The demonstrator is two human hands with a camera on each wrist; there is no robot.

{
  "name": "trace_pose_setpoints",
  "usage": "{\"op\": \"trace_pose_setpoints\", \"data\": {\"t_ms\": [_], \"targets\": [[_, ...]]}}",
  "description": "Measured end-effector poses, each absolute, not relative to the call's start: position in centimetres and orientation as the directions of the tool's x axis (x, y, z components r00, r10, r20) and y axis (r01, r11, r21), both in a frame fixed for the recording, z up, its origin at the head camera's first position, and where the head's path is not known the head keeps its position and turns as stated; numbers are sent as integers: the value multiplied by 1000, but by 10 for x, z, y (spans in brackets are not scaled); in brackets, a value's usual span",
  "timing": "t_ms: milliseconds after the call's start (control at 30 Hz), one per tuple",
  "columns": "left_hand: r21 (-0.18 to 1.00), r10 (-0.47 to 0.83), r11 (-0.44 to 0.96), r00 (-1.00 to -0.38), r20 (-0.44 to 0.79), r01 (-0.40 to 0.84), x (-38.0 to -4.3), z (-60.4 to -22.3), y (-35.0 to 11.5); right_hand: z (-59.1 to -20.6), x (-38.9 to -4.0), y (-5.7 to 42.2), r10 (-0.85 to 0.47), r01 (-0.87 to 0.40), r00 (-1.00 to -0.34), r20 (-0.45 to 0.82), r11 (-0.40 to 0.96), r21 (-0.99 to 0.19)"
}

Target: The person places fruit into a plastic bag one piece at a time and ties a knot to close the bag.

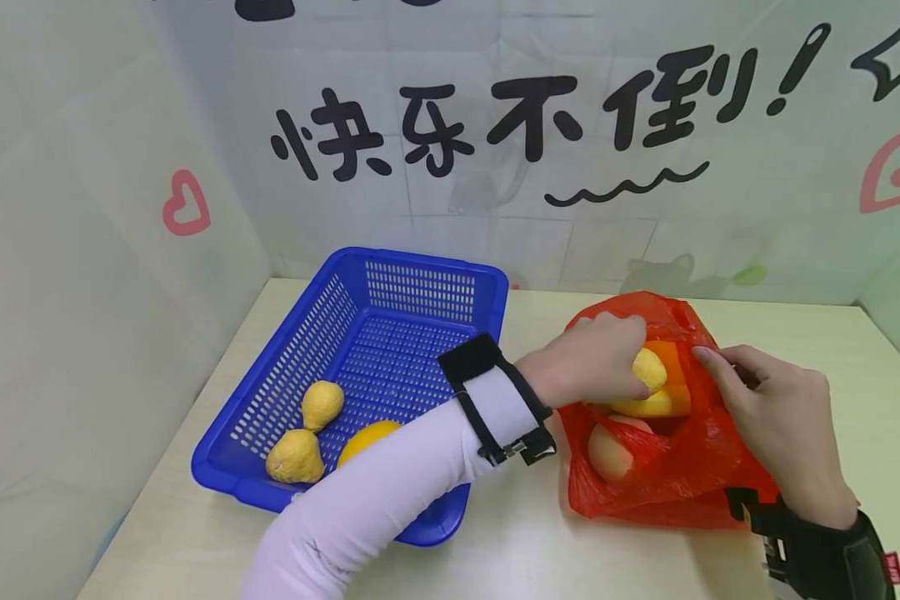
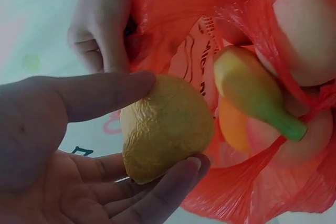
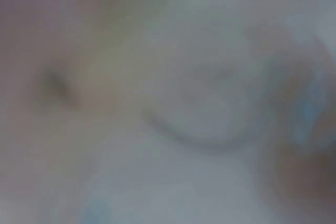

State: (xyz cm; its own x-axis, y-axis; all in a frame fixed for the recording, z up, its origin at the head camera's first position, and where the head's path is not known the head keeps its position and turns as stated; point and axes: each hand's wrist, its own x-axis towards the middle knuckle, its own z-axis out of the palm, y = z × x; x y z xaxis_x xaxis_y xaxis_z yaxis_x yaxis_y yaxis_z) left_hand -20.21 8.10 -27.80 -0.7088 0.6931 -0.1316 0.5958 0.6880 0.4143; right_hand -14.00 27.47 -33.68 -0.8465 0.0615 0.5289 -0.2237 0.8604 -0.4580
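Observation:
My left hand reaches over the mouth of a red plastic bag. Between its thumb and fingers it grips a wrinkled yellow pear, above the bag's opening in the left wrist view. On the bag's right side, my right hand pinches the rim between thumb and fingers. Inside the bag lie a banana with a green stem, an orange piece partly under it, and pale round fruits, one behind the red film. The right wrist view is too blurred to read.
Left of the bag stands a blue plastic basket with two wrinkled yellow pears and a yellow-orange fruit half hidden by my left sleeve. A printed cloth hangs behind the pale table.

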Motion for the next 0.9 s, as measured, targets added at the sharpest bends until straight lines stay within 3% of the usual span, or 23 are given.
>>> {"op": "trace_pose_setpoints", "data": {"t_ms": [333,733,900], "targets": [[374,655,725,-746,-116,578,-197,-295,109,-339,-140,275,48,-250,-825,563,862,-441],[335,540,800,-841,-36,499,-200,-314,132,-338,-140,273,57,-245,-826,561,860,-448],[299,530,812,-848,-17,501,-206,-321,136,-339,-141,273,52,-247,-826,562,862,-443]]}}
